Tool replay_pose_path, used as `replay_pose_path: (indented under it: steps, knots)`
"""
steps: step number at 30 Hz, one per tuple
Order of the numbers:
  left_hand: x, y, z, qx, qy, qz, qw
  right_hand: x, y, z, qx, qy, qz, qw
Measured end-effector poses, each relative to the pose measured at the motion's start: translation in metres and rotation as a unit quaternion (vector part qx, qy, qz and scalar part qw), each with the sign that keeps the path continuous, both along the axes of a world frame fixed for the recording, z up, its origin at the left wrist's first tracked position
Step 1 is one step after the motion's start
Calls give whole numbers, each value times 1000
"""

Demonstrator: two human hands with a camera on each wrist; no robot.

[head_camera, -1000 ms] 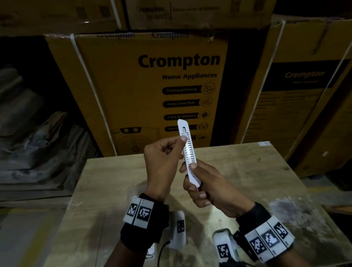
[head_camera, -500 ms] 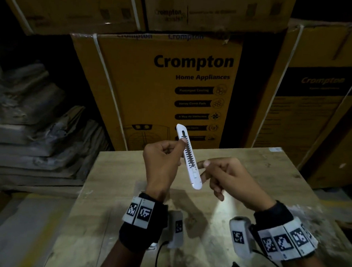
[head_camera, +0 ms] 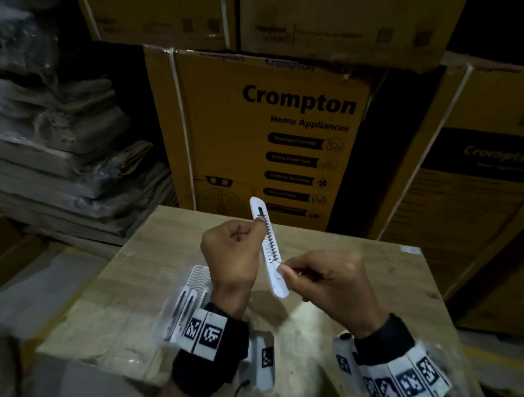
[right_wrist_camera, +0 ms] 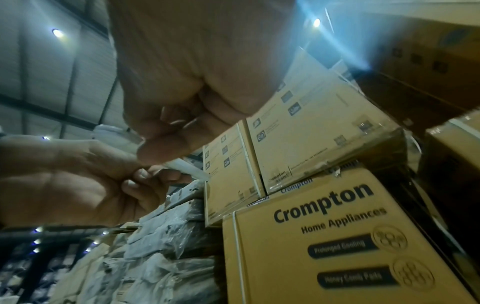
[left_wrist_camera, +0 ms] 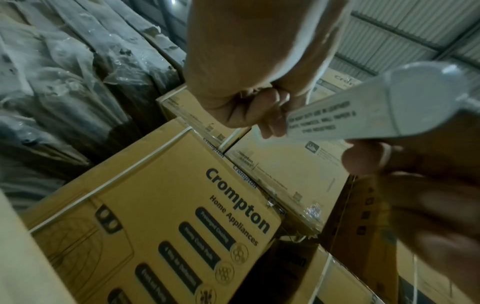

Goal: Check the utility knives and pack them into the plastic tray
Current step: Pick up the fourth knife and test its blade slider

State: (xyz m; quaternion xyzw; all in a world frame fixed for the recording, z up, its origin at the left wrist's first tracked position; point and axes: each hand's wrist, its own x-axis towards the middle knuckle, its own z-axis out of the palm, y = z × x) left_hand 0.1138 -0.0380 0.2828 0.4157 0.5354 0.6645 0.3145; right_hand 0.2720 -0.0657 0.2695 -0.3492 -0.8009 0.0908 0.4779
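Observation:
I hold a white utility knife [head_camera: 269,248] upright over the wooden table [head_camera: 367,260]. My left hand [head_camera: 252,231] grips its upper half, thumb pressed on the toothed slider track. My right hand [head_camera: 290,272] pinches the knife's lower half from the right. In the left wrist view the knife's printed back [left_wrist_camera: 363,115] runs between the left hand's curled fingers [left_wrist_camera: 259,111] and the right hand's fingers [left_wrist_camera: 389,160]. In the right wrist view the knife [right_wrist_camera: 188,170] shows between both hands. A ribbed clear plastic tray [head_camera: 199,279] lies on the table's left part, partly under my left wrist, with knives [head_camera: 186,304] in it.
Yellow Crompton cartons [head_camera: 258,136] are stacked right behind the table's far edge and to its right. A pile of plastic-wrapped flat packs [head_camera: 58,155] stands at the left. The floor [head_camera: 34,291] drops off beside the table's left edge.
My right hand let go of the knife's lower end, drew off to the right, and now pinches the knife again higher up. The left hand kept its hold. The tray has come into view.

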Motion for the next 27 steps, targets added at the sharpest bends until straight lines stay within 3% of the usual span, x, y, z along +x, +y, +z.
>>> replay_pose_path:
  steps: [6, 13, 19, 24, 27]
  knots:
    - [9, -29, -8, 30, 30, 18, 999, 14, -17, -8, 21, 0, 21, 1000]
    - [5, -45, -12, 25, 0, 38, 999, 8, -25, -9, 49, 2, 42, 998]
    - [-2, -49, -9, 46, 34, -1, 998, -5, -34, -15, 83, -22, 46, 995]
    - [-15, -36, -24, 38, 31, -20, 999, -10, -31, -22, 5, 7, 30, 1000]
    - [-34, -30, -31, 45, 22, -8, 999, -28, -28, -26, -123, 62, 47, 989]
